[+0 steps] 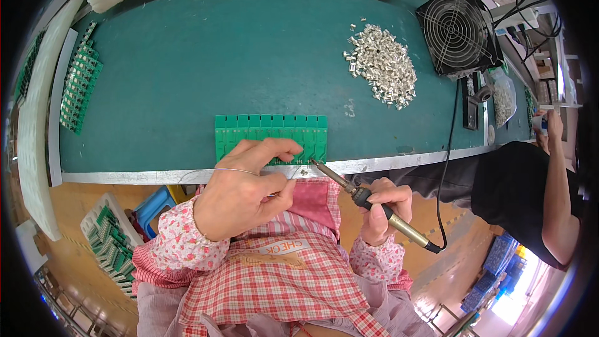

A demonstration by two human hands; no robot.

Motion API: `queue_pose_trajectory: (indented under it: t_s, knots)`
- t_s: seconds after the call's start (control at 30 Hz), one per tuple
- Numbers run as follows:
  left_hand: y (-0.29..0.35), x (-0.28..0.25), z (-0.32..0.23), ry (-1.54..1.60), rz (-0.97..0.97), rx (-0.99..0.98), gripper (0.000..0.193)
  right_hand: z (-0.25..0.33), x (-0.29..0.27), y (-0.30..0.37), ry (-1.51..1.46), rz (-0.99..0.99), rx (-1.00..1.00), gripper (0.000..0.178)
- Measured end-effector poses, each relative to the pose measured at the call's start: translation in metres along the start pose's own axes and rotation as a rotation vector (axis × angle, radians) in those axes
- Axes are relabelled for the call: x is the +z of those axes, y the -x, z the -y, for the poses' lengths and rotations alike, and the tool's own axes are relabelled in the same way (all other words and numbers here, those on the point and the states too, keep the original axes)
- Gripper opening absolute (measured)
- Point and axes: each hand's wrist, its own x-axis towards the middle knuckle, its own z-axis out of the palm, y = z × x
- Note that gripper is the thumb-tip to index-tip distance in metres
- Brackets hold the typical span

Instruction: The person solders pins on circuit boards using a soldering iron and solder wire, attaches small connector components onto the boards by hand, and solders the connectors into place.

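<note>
A green circuit board panel [269,126] lies at the table's near edge, its far side notched into several sections. My left hand [240,190] reaches over its near side, thumb and fingers pinching a thin solder wire [234,169]. The wire trails off to the left, and its working end shows faintly by the fingertips. My right hand [385,207] is wrapped round the handle of a soldering iron [404,228]. The iron slants up to the left, with its tip at the panel's near right edge, close to my left fingertips. Whether tip and wire touch cannot be made out.
A heap of small silvery metal parts [382,65] lies on the green tabletop [206,56]. A black fan [458,30] stands far right, near the iron's cord [450,143]. More boards [81,84] line the left edge; others fill a tray [109,237] below. A co-worker [515,193] is at right.
</note>
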Motion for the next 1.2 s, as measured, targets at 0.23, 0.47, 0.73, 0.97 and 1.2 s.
queue_pose_trajectory:
  t_s: [0.23, 0.47, 0.73, 0.97, 1.2]
  knots:
    - [-0.0009, 0.0058, 0.0014, -0.002, -0.020, 0.006, 0.016, -0.0026, -0.0009, -0.0018, 0.013, 0.015, 0.011, 0.020]
    - [-0.0045, 0.0076, 0.0003, -0.055, -0.010, 0.032, 0.014, -0.0061, -0.0042, -0.0011, 0.015, 0.039, -0.003, 0.020]
    - [-0.0025, 0.0051, 0.0002, -0.025, -0.035, 0.004, 0.017, -0.0042, -0.0038, -0.0044, 0.010, -0.042, -0.022, 0.020]
    - [-0.0023, -0.0001, 0.0011, 0.027, 0.006, -0.005, 0.017, -0.0040, -0.0047, -0.0025, -0.028, 0.043, -0.020, 0.017]
    - [-0.0019, -0.0001, 0.0014, 0.030, -0.006, -0.018, 0.015, -0.0058, 0.0006, -0.0010, -0.048, 0.088, 0.018, 0.017]
